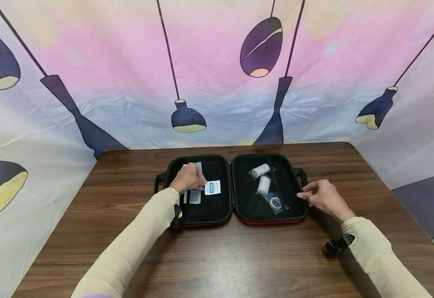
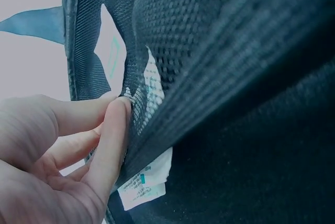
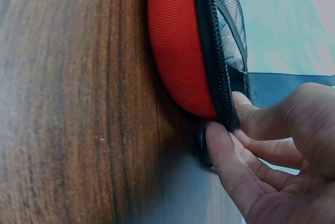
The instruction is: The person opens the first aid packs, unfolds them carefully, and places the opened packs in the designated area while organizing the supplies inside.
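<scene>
A black-lined case (image 1: 211,211) with a red outer shell (image 3: 175,41) lies unfolded on the table. Over its left half is my left hand (image 1: 189,179), thumb and forefinger pinching the corner of a small white packet (image 1: 212,187) with blue print. More white packets (image 2: 146,182) sit in and below the mesh pocket (image 2: 172,30) there. My right hand (image 1: 325,198) grips the zippered rim (image 3: 222,77) of the right half between thumb and fingers. In that half, two white rolls (image 1: 264,185) in clear wrap and a bagged roll of tape (image 1: 275,203) lie by a dark strap.
The wooden table (image 1: 239,260) extends toward me and to both sides of the case. Black handles (image 1: 159,180) stick out at the case's outer ends. Behind the table hangs a printed cloth (image 1: 217,74).
</scene>
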`<move>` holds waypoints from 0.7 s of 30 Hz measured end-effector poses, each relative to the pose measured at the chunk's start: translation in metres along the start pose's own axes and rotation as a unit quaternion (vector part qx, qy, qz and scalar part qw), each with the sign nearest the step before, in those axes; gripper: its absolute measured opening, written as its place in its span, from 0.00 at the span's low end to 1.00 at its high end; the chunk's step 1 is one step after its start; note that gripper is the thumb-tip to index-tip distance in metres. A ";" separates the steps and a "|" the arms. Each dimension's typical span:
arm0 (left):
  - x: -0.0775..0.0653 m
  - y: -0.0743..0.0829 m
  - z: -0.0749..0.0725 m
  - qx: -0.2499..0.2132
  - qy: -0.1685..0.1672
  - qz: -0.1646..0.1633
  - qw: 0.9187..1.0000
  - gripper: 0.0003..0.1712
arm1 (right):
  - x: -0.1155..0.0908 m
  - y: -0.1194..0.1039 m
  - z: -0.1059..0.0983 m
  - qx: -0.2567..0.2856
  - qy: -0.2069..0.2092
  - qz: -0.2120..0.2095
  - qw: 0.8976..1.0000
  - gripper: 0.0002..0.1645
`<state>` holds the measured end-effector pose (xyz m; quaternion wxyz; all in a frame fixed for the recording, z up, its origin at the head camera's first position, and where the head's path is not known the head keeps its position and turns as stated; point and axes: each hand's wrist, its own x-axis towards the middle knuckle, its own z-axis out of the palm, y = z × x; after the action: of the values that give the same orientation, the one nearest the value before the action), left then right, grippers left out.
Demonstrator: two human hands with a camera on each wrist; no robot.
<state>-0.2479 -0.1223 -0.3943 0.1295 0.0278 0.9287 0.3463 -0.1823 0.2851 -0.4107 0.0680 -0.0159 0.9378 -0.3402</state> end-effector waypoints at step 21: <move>-0.003 0.001 0.001 -0.030 -0.026 0.022 0.999 0.06 | -0.001 -0.001 0.000 0.001 0.000 0.002 1.000 0.24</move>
<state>-0.2450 -0.1212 -0.3937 0.1463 0.0532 0.9136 0.3757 -0.1815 0.2841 -0.4100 0.0687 -0.0143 0.9376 -0.3407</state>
